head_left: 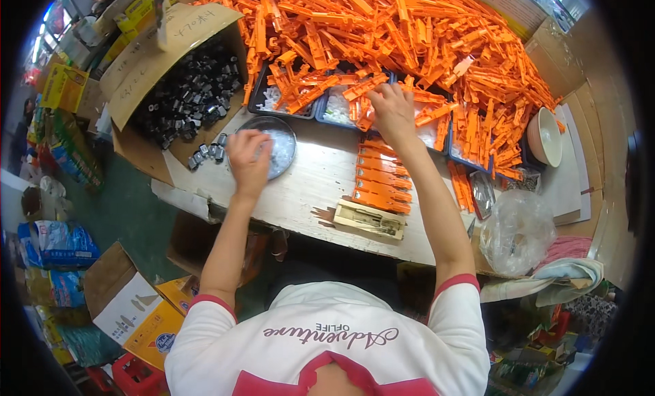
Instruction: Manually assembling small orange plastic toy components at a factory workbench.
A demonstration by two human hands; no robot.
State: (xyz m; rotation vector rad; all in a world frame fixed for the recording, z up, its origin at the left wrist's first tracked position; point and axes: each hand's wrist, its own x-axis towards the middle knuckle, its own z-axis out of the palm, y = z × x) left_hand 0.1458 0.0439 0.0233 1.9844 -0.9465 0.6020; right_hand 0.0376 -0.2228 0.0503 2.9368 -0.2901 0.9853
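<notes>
Stacked packages (58,244) crowd the floor beside a white worktable (319,167), where a person in a white, red-collared shirt (232,358) leans over a cream block (369,220) near the front edge. Straight beyond the block, the right hand (394,116) reaches down with fingers bent onto loose orange plastic pieces (368,87) lying across dark trays (339,123); its fingertips are partly lost among them, and whether it grips one cannot be told. Left of the block and farther back, the left hand (250,157) is half curled, thumb close to the fingers, at a round dish (292,158) of small clear parts; anything pinched there is too small to confirm. Between block and trays runs a row of orange pieces (381,179), side by side. Far left of the block, a carton (167,37) holds dark, shiny parts (194,89); well beyond it rises an orange heap (396,27), cut off by the upper edge. Orange pieces cover much of the trays' contents, and detail inside the block's recess is hard to make out.
</notes>
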